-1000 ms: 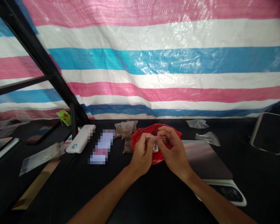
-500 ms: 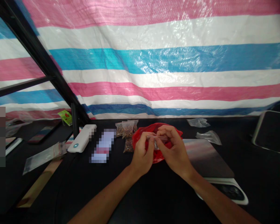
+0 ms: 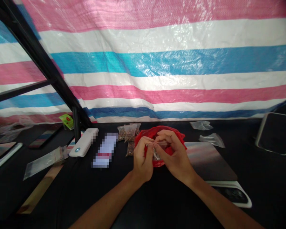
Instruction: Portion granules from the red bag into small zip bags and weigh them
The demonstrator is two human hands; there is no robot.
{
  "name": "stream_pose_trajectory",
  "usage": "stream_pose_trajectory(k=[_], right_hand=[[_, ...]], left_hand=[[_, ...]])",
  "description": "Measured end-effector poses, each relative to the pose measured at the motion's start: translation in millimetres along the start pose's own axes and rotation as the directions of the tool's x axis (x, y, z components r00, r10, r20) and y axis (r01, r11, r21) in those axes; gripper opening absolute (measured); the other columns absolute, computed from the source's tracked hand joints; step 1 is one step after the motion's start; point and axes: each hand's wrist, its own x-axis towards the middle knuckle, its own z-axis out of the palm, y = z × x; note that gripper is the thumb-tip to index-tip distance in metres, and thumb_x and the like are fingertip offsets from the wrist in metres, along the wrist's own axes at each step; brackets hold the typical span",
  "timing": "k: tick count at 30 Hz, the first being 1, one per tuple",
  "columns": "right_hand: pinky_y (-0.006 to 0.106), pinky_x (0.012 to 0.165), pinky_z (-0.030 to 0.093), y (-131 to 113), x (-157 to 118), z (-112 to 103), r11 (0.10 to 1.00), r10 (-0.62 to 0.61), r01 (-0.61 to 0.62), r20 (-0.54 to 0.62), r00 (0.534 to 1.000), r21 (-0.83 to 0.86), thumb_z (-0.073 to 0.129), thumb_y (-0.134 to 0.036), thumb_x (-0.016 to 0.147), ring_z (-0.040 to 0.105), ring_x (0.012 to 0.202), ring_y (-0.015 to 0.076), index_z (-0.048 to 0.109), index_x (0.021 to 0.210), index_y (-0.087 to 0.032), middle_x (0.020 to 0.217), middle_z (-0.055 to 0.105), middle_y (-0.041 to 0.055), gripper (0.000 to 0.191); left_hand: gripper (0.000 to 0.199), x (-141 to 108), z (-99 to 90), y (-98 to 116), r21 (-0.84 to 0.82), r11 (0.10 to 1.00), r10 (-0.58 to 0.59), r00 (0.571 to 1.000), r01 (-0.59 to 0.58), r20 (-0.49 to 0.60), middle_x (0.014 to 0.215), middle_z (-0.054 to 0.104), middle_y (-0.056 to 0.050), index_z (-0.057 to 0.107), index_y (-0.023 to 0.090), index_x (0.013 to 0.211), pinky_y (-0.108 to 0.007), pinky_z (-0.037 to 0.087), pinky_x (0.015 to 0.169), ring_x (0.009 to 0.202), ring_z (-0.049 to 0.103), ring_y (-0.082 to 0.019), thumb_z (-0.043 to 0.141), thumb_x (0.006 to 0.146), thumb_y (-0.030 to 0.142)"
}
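Both thumbs and forefingers pinch the top of a small clear zip bag (image 3: 156,154). My left hand (image 3: 143,159) is closed on the bag's left side, and my right hand (image 3: 175,156) grips its upper right edge. What lies inside the zip bag is hard to make out between the thumbs. Behind and below the hands sits an open red plastic bag (image 3: 159,163), its contents mostly hidden by my fingers. Just left of it lie several small filled zip bags (image 3: 130,132) holding brownish, grainy bits.
A kitchen scale (image 3: 209,162) with a metal plate stands right of the red bag. Clear bags (image 3: 212,140) lie behind it, near a dark-screened device (image 3: 275,133). On the left are a phone (image 3: 106,151), a white power bank (image 3: 84,143) and flat empty bags (image 3: 43,162).
My hands have shifted slightly left, still pinching the zip bag's top. More of the bag's body shows between the thumbs. A person's blurred-out part at the left edge has gone from view.
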Motion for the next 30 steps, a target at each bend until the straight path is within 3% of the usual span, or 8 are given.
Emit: stream_pose_trajectory(k=[4,7,9,13,17,20,27,30], right_hand=[[0.037,0.089,0.051,-6,-5,-1,0.989,-0.074,0.069,-0.031,0.997,-0.129,0.066,-0.026,0.097,0.061,0.096,0.0193,0.054,0.134,-0.032,0.115,0.063,0.0035,0.040],[0.039,0.090,0.050,-3,-4,-4,0.974,-0.101,0.092,-0.032,0.994,-0.208,0.064,-0.025,0.097,0.059,0.098,0.0210,0.054,0.134,-0.030,0.118,0.061,0.0051,0.039],[0.040,0.089,0.050,2,-2,-6,0.970,-0.088,0.079,-0.028,0.996,-0.230,0.063,-0.026,0.097,0.058,0.099,0.0217,0.054,0.133,-0.030,0.117,0.061,0.0054,0.037],[0.041,0.089,0.050,9,1,-7,0.970,-0.063,0.049,-0.050,0.997,-0.236,0.061,-0.028,0.099,0.059,0.100,0.0229,0.055,0.132,-0.028,0.117,0.060,0.0065,0.034],[0.042,0.089,0.051,9,2,-7,0.969,-0.056,0.039,-0.063,0.996,-0.245,0.058,-0.028,0.100,0.059,0.101,0.0241,0.055,0.130,-0.028,0.115,0.061,0.0071,0.030],[0.044,0.090,0.052,7,3,-9,0.954,-0.084,0.063,-0.060,0.995,-0.294,0.056,-0.027,0.100,0.060,0.102,0.0250,0.057,0.127,-0.028,0.114,0.062,0.0074,0.026],[0.046,0.096,0.049,-7,21,-33,0.833,-0.280,0.190,-0.100,0.955,-0.519,0.056,-0.019,0.098,0.062,0.106,0.0263,0.062,0.117,-0.028,0.113,0.065,0.0073,0.022],[0.043,0.090,0.050,-13,34,-56,0.780,-0.366,0.166,-0.225,0.903,-0.604,0.058,-0.020,0.095,0.061,0.090,0.0236,0.065,0.112,-0.026,0.104,0.067,0.0063,0.019]], left_hand=[[0.023,16,-13.9,-8,0.102,0.993,0.086,0.923,-0.051,-0.376,0.086,0.057,-0.001,0.052,0.021,0.088,-0.029,0.047,0.076,0.080,0.057,-0.016,0.046,0.106,0.033],[0.016,38,-33.6,-20,0.330,0.925,0.028,0.836,0.186,-0.547,0.089,0.060,-0.002,0.054,0.021,0.095,-0.030,0.046,0.079,0.083,0.059,-0.018,0.046,0.104,0.031],[0.011,50,-46.1,-28,0.416,0.839,-0.062,0.821,0.351,-0.568,0.098,0.065,-0.005,0.055,0.022,0.107,-0.033,0.047,0.081,0.089,0.063,-0.021,0.046,0.102,0.026],[0.029,58,-61.6,-38,0.652,0.582,-0.242,0.869,0.486,-0.432,0.095,0.071,-0.009,0.059,0.021,0.120,-0.038,0.046,0.077,0.088,0.067,-0.028,0.047,0.094,0.016],[0.027,54,-66.8,-37,0.870,0.423,-0.209,0.961,0.254,-0.179,0.096,0.071,-0.013,0.067,0.020,0.100,-0.043,0.047,0.081,0.096,0.063,-0.034,0.048,0.085,0.007],[0.035,53,-66.5,-35,0.912,0.366,-0.129,0.981,0.186,-0.148,0.109,0.068,-0.015,0.068,0.018,0.106,-0.044,0.048,0.085,0.101,0.060,-0.034,0.049,0.081,0.003],[0.032,55,-61.4,-41,0.813,0.581,-0.174,0.982,0.048,0.067,0.095,0.072,-0.007,0.070,0.021,0.085,-0.041,0.048,0.091,0.103,0.062,-0.029,0.045,0.085,0.001],[0.026,55,-60.2,-41,0.770,0.636,-0.093,0.996,0.057,0.004,0.096,0.073,-0.007,0.069,0.021,0.088,-0.041,0.048,0.091,0.101,0.064,-0.028,0.049,0.089,0.006]])
